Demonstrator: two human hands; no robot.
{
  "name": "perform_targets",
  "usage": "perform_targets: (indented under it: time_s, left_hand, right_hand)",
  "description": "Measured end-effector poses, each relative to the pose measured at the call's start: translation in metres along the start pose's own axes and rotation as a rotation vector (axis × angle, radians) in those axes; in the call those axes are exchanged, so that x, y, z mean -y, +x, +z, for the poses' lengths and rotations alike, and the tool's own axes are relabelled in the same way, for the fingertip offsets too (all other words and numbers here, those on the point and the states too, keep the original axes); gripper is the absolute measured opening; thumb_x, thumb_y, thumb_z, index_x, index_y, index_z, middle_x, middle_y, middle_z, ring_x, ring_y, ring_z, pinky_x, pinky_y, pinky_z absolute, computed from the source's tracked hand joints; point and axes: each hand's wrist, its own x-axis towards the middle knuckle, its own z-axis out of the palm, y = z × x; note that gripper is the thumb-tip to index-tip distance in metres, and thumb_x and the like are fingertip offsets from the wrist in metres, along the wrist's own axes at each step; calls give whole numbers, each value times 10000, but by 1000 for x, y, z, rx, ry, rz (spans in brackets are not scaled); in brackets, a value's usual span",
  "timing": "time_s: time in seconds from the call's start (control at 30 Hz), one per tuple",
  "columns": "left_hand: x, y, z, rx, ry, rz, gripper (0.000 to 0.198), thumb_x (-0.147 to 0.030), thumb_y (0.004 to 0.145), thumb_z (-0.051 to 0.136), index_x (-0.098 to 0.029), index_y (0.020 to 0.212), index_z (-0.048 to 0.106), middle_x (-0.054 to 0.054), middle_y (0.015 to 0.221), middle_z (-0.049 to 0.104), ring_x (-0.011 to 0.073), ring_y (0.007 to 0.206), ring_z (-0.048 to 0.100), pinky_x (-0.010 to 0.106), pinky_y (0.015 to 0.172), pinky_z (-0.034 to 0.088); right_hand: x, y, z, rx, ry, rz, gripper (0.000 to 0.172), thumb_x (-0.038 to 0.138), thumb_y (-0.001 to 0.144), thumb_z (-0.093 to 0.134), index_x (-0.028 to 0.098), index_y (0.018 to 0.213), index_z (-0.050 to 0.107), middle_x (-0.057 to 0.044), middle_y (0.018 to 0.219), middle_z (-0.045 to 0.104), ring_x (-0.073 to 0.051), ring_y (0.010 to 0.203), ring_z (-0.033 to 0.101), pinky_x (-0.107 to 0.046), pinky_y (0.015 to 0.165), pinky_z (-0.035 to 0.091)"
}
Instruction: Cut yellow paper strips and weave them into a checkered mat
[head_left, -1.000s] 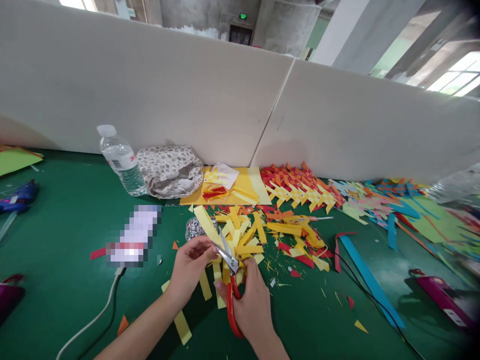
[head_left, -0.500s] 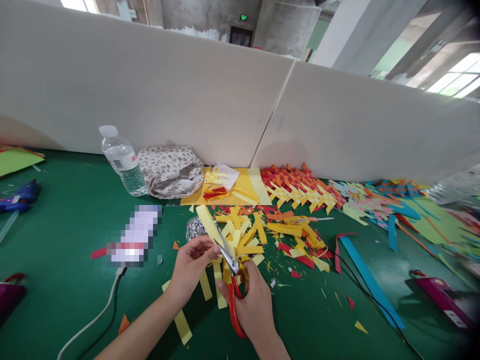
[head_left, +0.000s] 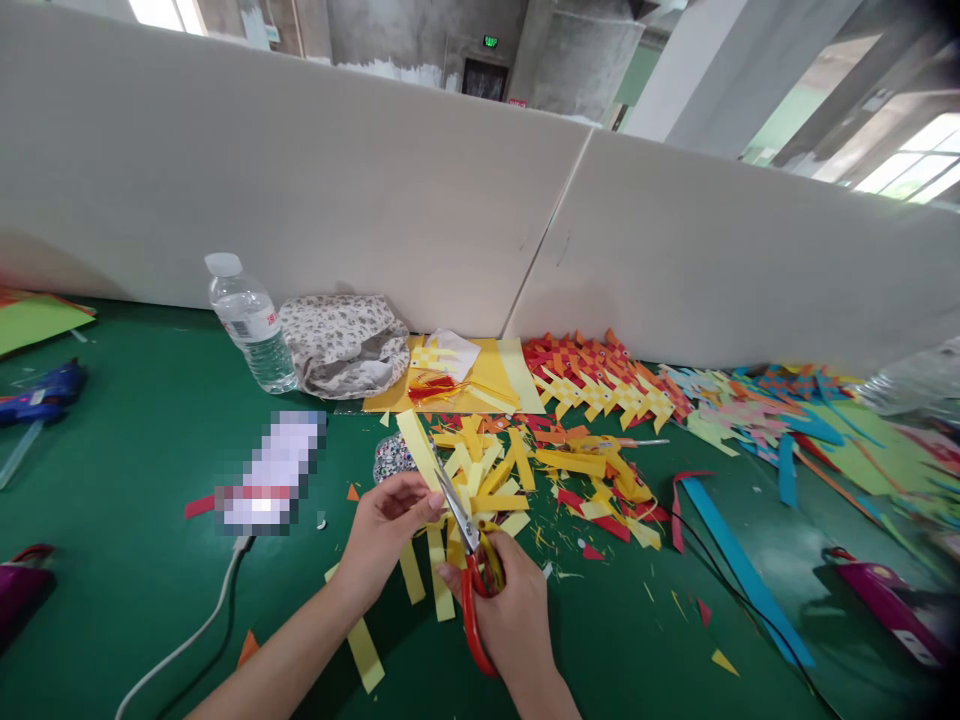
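Note:
My right hand (head_left: pixel 510 610) grips red-handled scissors (head_left: pixel 471 580), whose blades point up and to the left against a pale yellow paper strip (head_left: pixel 417 447). My left hand (head_left: pixel 386 535) pinches that strip just left of the blades. Both hands work over a heap of yellow paper strips (head_left: pixel 487 480) on the green table (head_left: pixel 135 440). More yellow strips (head_left: pixel 364 650) lie beneath my left wrist.
A water bottle (head_left: pixel 251 325) and a patterned cloth bag (head_left: pixel 345 340) stand by the white partition (head_left: pixel 375 190). Woven paper pieces (head_left: pixel 600 375) and coloured scraps spread right. A blue strip (head_left: pixel 739 565), black cable, white cable (head_left: pixel 187 640), blue glue gun (head_left: pixel 41 392) and purple tools lie around.
The scissor blades have shifted slightly along the strip and my hands have edged right; the view has tilted a little. Nothing else has moved.

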Motion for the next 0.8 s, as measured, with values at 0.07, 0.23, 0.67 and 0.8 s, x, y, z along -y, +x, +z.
perform_targets:
  time_s: [0.07,0.23,0.67,0.8]
  left_hand:
    - [-1,-1,0,9,-3,-10,137,-219,620,721,-165,706,629,-21,676,603,112,635,583,213,606,505]
    - [-6,-2,1,61,3,-55,129,-238,650,697,-159,730,634,11,747,635,128,683,591,231,652,510]
    - [-3,1,-3,30,-46,-7,95,-224,686,674,-165,731,615,-22,702,601,95,657,551,190,612,480]
    - [0,1,-3,35,-1,35,93,-222,681,679,-158,694,614,-29,661,600,77,629,538,154,592,446]
  right_hand:
    - [-1,0,0,-21,-9,-16,240,353,651,625,214,679,432,5,619,527,-150,535,490,-224,466,369]
    - [-2,-1,2,-45,1,-53,245,360,666,618,215,671,420,15,597,503,-136,502,462,-224,466,363]
    - [-1,-1,1,16,-2,-1,253,345,642,630,220,703,418,12,625,510,-152,523,475,-237,484,370]
    - [1,-2,0,16,-8,-9,250,340,645,622,218,741,426,-1,653,535,-169,553,506,-243,497,383]
